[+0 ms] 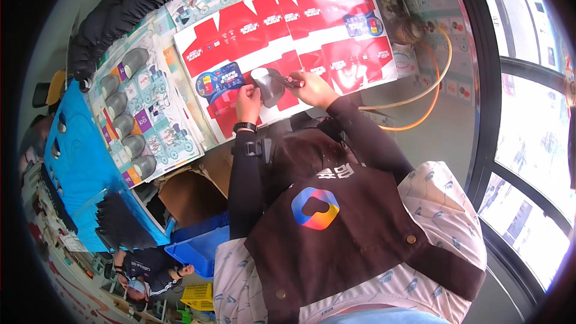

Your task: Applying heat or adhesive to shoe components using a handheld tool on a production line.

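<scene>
Head view looks down on our two hands at the near edge of a red printed carton sheet (288,30) spread flat on the worktop (444,138). Between the hands we hold a grey shoe insole (268,86), lifted just above the sheet's lower edge.

Our left hand (248,102) has its grip closed on the insole's left side, thumb over the top and fingers under, as far as we can tell. Our right hand (313,88) is curled tight around a small red-handled tool (294,81) whose tip meets the insole's right edge; whether it is a pen, a knife or a brush we cannot tell at this size.

We judge the main risk to be the insole twisting or slipping, since the left hand pinches it at one side only and the tool pushes from the other. A slip could send the tip across the insole's face, onto the red sheet under it, or toward the left fingers close by. The orange hose (435,78) looping beside the right forearm could snag the sleeve and jog the hand.

More grey insoles (123,126) sit in a row on pale printed sheets to the left, well apart from our hands.
</scene>
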Demonstrator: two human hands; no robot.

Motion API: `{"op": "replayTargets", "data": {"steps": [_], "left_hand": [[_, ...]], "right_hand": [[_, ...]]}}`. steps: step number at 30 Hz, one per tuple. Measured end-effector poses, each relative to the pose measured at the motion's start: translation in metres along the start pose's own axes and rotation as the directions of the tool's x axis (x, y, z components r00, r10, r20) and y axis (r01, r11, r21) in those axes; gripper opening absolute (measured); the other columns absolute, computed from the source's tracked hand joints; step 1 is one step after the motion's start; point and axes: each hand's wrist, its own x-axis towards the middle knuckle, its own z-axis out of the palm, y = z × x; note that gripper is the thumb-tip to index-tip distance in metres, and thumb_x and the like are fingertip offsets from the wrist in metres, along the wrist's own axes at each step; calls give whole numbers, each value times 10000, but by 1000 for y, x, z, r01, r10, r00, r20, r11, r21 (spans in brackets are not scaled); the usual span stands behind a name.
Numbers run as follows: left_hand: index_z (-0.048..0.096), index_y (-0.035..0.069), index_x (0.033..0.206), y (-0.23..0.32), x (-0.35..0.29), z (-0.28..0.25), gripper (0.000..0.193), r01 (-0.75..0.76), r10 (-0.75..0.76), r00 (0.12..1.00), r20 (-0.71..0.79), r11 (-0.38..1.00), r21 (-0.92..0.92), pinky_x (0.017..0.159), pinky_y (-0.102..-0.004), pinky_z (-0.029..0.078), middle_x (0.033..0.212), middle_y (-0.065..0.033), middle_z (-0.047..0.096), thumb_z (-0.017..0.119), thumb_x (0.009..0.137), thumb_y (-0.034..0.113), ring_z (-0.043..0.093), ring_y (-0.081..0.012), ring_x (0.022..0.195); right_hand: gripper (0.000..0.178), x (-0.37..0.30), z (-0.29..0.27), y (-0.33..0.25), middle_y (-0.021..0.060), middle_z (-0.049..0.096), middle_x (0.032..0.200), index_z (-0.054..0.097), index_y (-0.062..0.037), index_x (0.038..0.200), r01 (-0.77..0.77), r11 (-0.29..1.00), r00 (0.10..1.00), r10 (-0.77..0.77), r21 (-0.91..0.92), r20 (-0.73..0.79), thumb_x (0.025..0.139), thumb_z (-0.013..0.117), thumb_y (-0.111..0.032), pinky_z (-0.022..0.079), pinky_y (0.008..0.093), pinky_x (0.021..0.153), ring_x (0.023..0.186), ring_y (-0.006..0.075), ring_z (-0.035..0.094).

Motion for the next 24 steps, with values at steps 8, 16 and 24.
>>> {"op": "replayTargets", "data": {"steps": [8,16,24], "left_hand": [[643,-5,1171,4,1,3,291,-46,46,999,5,999,25,686,-324,620,1029,-113,726,694,969,199,724,-186,882],[654,-9,1127,-2,6,-1,287,-48,49,999,-17,997,53,708,-345,609,994,-115,739,702,961,221,732,-207,870],[627,-7,1230,-7,11,0,331,-37,37,999,14,998,44,695,-324,633,1086,-130,706,689,983,204,715,-189,915]], "right_hand": [[253,-11,-2,21,307,667,897,674,1,976,-106,988,994,103,-109,-35,897,495,-158,493,570,818,921,506,639],[241,-8,0,7,303,669,912,682,-1,1013,-51,999,996,52,17,-72,898,540,-160,514,534,804,929,488,644],[237,-13,10,23,298,656,899,654,1,986,-5,999,1000,5,45,11,895,524,-175,492,545,780,916,499,635]]}}
